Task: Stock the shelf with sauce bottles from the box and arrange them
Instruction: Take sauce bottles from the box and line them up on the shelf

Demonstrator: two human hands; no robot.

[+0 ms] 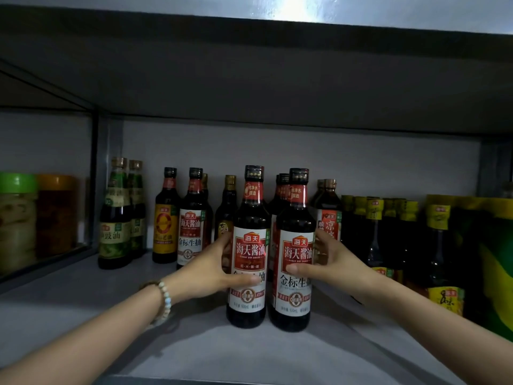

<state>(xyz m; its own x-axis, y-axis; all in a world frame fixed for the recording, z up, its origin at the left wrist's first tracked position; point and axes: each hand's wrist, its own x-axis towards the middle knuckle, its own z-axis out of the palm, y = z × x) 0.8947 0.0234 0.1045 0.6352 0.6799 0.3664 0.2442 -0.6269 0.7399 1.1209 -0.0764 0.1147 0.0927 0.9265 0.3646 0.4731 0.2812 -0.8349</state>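
Grey shelf [83, 315], dim, rear row stocked. Two soy bottles upright, side by side at front centre. Left hand [211, 269] wrapped around left bottle [248, 245]; right hand [330, 262] wrapped around right bottle [296, 245]. Long axes vertical; rear row directly behind.

A dim shelving bay is seen from close in. A grey shelf board [83, 315] spans the near foreground, and a pale grey back panel [277, 151] closes the far side. Overhead, the dark underside of the upper shelf [249, 73] fills much of the view — along its front lip [305, 9] a bright patch of light is reflected. A dark metal upright [95, 176] divides off the neighbouring bay at left; another upright [494, 168] is seen at far right.
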